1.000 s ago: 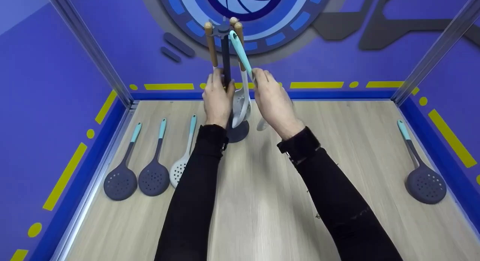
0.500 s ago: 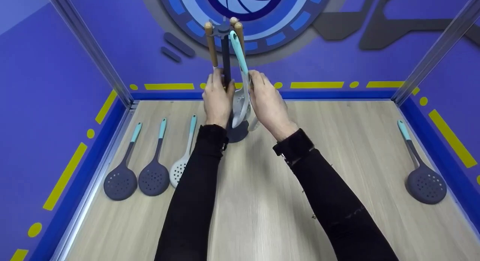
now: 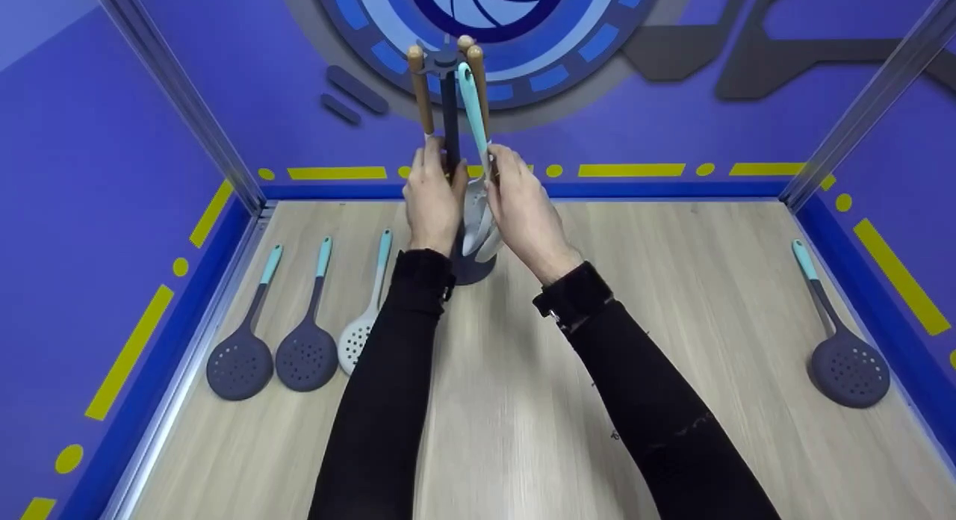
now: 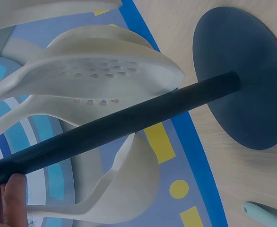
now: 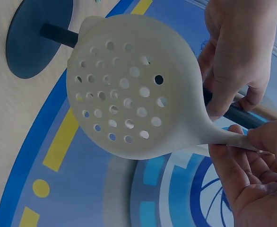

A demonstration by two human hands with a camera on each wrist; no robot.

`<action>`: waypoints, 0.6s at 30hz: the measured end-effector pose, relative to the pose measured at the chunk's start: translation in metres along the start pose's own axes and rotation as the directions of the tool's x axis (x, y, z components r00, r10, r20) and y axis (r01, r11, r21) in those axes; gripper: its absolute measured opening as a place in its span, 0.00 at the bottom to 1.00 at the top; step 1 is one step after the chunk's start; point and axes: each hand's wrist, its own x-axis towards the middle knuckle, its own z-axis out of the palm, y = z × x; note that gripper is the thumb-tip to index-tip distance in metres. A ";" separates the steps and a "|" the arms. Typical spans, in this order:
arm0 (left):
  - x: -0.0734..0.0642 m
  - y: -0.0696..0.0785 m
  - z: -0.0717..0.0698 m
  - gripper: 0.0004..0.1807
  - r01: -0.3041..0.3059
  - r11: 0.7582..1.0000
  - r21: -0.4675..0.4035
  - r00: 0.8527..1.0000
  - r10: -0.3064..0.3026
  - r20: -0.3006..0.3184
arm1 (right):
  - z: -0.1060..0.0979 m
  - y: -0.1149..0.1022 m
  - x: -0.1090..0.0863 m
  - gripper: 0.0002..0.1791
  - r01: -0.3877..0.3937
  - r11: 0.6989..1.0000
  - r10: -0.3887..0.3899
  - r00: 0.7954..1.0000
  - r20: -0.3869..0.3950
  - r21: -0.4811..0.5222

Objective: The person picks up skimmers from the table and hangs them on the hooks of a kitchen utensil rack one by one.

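Observation:
A dark utensil stand (image 3: 449,109) rises upright from a round base near the back wall. My left hand (image 3: 433,202) grips its post, fingers curled round it, as the left wrist view also shows at the fingers (image 4: 14,203). With my right hand (image 3: 526,206) I pinch the neck of a pale skimmer (image 5: 183,120) with a turquoise handle. Its handle's upper end lies right at the stand's top ring, and its perforated head hangs downward beside the post. Other pale utensils with wooden handles (image 3: 421,94) hang round the stand, among them a perforated spoon (image 4: 105,78) and a ladle (image 4: 134,184).
Left on the wooden table (image 3: 508,430) lie two dark skimmers, one outer (image 3: 240,367) and one inner (image 3: 306,358), beside a white skimmer (image 3: 355,341) partly behind my left sleeve. Another dark skimmer (image 3: 850,367) lies by the right wall. Blue panels enclose the table.
My right hand has moved left toward the post, bringing the skimmer from a slant to nearly upright against the stand. My left hand stays on the post.

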 end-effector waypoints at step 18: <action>0.000 0.000 0.001 0.22 0.016 1.000 -0.002 1.000 -0.016 -0.003 | 0.001 0.003 0.005 0.27 -0.047 0.988 0.041 0.998 0.043 0.146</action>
